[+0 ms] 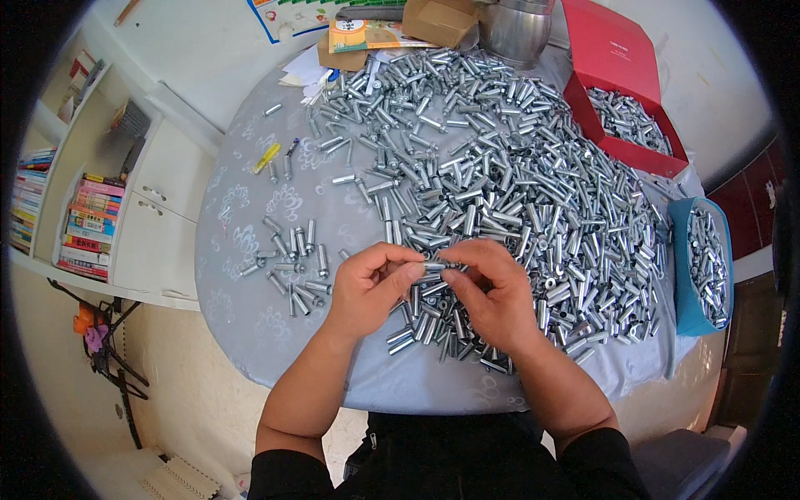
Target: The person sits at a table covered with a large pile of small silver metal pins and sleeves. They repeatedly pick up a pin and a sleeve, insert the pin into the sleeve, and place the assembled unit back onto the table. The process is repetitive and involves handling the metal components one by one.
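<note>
Over the near middle of the table, my left hand (372, 287) and my right hand (493, 292) meet at a silver sleeve anchor bolt (434, 267). The left thumb and fingers pinch one end of it, and the right thumb and forefinger close on the other end. It lies roughly level between them, its ends partly covered by fingertips. Beneath and beyond my hands spreads a large heap of shiny metal anchor bolts and sleeves (517, 192). Left of my left hand lies a smaller loose group of assembled anchor bolts (292, 247).
A red box (621, 150) and a blue-green bin (685, 275), both holding metal parts, stand at the right. At the back are a steel pot (515, 33) and a cardboard box (437, 21). A yellow tool (267, 157) lies on the grey tablecloth (242, 317).
</note>
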A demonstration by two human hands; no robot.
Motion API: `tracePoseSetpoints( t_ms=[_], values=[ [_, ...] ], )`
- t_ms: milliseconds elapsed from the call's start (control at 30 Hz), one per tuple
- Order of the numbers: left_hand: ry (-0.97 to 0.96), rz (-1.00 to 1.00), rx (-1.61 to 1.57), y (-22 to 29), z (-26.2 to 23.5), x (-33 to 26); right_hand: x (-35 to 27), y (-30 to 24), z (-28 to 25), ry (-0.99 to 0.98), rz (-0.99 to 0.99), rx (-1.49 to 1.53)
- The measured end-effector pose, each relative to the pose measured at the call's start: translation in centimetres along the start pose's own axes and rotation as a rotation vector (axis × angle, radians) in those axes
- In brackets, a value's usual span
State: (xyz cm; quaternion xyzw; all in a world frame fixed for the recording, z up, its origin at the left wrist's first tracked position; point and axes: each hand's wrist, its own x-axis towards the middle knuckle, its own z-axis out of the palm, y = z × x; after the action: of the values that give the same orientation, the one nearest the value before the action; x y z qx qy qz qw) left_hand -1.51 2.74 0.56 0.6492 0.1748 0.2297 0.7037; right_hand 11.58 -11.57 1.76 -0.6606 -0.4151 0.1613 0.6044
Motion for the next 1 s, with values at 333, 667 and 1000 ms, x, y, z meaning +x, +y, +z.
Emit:
tracePoseSetpoints(
  t_ms=[333, 667, 1000],
  values=[
    [0.005, 0.026, 0.011, -0.1, -0.2, -0.1, 0.1, -0.5, 0.1, 0.008, 0.066, -0.010],
    [0.057, 0.023, -0.012, 0.3, -0.2, 0.0, -0.2, 0.0, 0.0, -0.044, 0.071, -0.035],
    [0.021, 0.046, 0.013, 0.1, -0.3, 0.0, -0.2, 0.3, -0.2, -0.092, -0.009, -0.095]
  ],
)
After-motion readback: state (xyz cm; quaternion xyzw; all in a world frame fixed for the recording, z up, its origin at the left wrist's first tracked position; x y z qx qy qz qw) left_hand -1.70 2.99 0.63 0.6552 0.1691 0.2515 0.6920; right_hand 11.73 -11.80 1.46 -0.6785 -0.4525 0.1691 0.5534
